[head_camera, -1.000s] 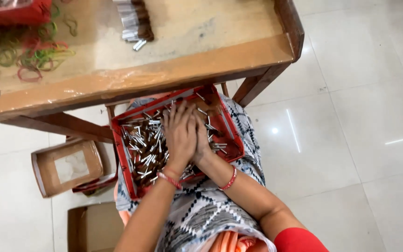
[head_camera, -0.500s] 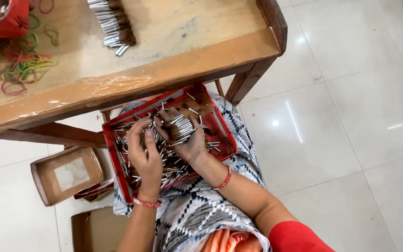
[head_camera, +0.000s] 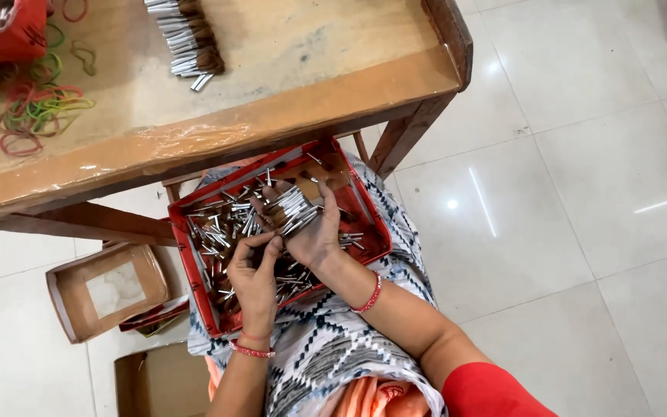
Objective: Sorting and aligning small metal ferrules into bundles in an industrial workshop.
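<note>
Small silver metal tubes (head_camera: 291, 207) are held as a loose bundle in the right hand (head_camera: 312, 232), whose palm is turned up and whose fingers are cupped around them; the bundle lies just above the red tray (head_camera: 364, 212) that rests on the person's lap. The left hand (head_camera: 255, 274) is placed just beside the right one, its fingertips pinched together at the lower edge of the bundle, apparently on a tube or two, though what exactly is gripped cannot be told. More of the same tubes (head_camera: 221, 228) are scattered loosely over the tray floor, mostly toward its left half. A red bangle (head_camera: 367, 293) is worn on the right wrist and another on the left. A wooden table (head_camera: 287, 116) stands beyond the tray, and on it a row of stacked tubes with brown ends (head_camera: 187, 38) and a scatter of coloured rubber bands (head_camera: 28, 108) are seen. An open cardboard box (head_camera: 106, 289) lies on the tiled floor to the left of the lap.
</note>
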